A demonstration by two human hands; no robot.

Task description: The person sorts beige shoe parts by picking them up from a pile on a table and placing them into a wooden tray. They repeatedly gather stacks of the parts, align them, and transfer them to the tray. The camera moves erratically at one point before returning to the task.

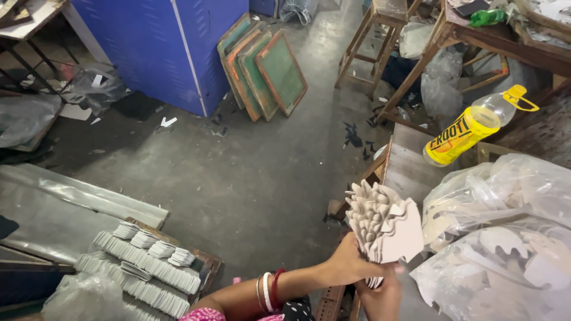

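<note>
Both my hands hold one thick stack of pale cut-out cardboard shapes [383,221], fanned upward over the edge of a wooden bench. My left hand [347,261], with bangles on the wrist, grips the stack's lower left side. My right hand [380,297] closes under its bottom edge. Just to the right lie clear plastic bags [505,238] filled with more pale cut-outs.
A yellow-labelled plastic bottle [470,128] lies on the wooden bench [407,166]. Rows of stacked white cards [143,261] sit on a board at lower left. Framed green screens [262,71] lean on a blue cabinet [172,41]. Wooden tables and stools stand at upper right.
</note>
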